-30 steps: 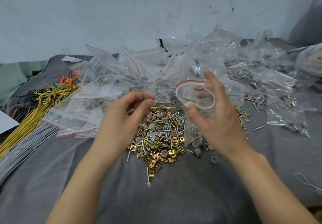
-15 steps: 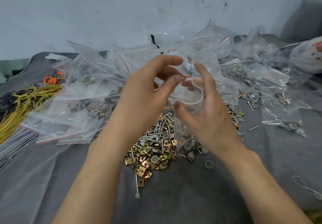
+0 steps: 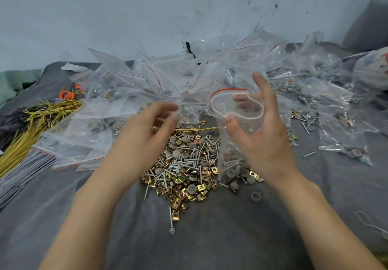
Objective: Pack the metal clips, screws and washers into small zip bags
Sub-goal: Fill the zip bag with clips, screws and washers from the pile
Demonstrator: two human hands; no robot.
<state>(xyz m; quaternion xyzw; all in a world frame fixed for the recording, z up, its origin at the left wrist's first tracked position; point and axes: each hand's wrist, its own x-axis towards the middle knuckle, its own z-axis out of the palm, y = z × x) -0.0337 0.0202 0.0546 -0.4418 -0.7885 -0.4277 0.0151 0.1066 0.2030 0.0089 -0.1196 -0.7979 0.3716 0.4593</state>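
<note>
- The right hand (image 3: 264, 143) holds one open bag (image 3: 237, 110) above the right side of the pile. Its thumb and fingers grip the red-lined mouth and keep it wide, and the lower end of the bag hangs down to the loose parts.
- The left hand (image 3: 147, 135) hovers over the left side of the pile, apart from the right hand and from the bag. Its fingers are curled but blurred, so I cannot tell if they pinch a part or nothing.
- The pile (image 3: 189, 164) of clips, screws and washers lies in the middle of the grey cloth (image 3: 210, 244), and it is large.
- One washer (image 3: 256, 196) and one screw (image 3: 171, 221) lie just beside the pile, toward the near edge of the cloth.
- Packed bags (image 3: 130, 93) are heaped along the far edge and toward the right edge. Many show metal parts inside.
- I judge that a good share of the packing is done, but the pile would fill many more bags.
- The bag in hand is not yet sealed.
- Yellow wires (image 3: 42, 118) lie at the left edge.
</note>
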